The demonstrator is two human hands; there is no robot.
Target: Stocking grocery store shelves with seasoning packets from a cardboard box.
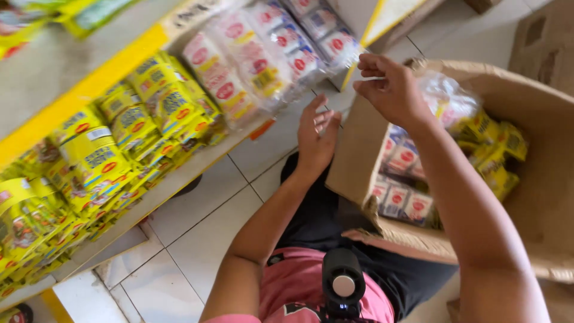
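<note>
My right hand [391,90] is raised over an open cardboard box [538,119], its fingers pinched on the clear plastic wrap of a multipack of yellow packets [472,119]. My left hand [317,134] hovers with fingers spread, holding nothing, between the box's left flap and the low shelf [179,179]. In the box lie white-and-red packets [403,197] and more yellow packets [499,161]. White-and-red multipacks [263,54] lie on the shelf just beyond my left hand.
Rows of yellow packets [119,143] fill the shelf to the left. A yellow shelf edge [89,90] runs above them. White floor tiles [203,227] lie between the shelf and my knees. Another cardboard box [544,42] stands at the top right.
</note>
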